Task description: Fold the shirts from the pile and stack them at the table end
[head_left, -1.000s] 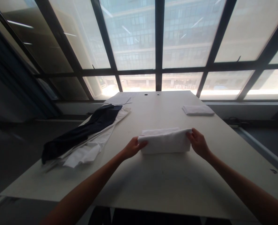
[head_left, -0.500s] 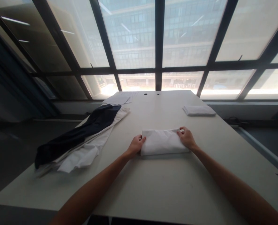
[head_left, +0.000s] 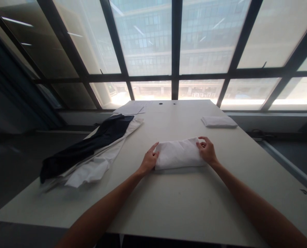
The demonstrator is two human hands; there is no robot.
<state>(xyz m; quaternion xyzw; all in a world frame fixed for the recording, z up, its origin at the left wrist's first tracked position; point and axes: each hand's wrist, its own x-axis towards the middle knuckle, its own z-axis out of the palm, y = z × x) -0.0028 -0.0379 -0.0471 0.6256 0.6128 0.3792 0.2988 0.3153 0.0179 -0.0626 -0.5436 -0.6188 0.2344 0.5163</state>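
Observation:
A folded white cloth (head_left: pixel 179 154) lies across the middle of the white table (head_left: pixel 153 203), its long side facing me. My left hand (head_left: pixel 150 159) grips its left end, the thumb on top and the index finger stretched up along the side. At the far right corner, my right hand (head_left: pixel 207 151) has the cloth's right end between thumb and fingers. The fingertips under the cloth are hidden on both sides.
To the left lies a heap of dark navy clothing (head_left: pixel 91 143) with white clothing (head_left: pixel 93 171) under and beside it. Another folded white cloth (head_left: pixel 219 122) rests near the right edge. Paper sheets (head_left: pixel 130 109) lie at the far left, before the windows.
The cloth's far edge and right end have shifted slightly up and left. My left index finger has straightened along the left end; both hands stay at the cloth.

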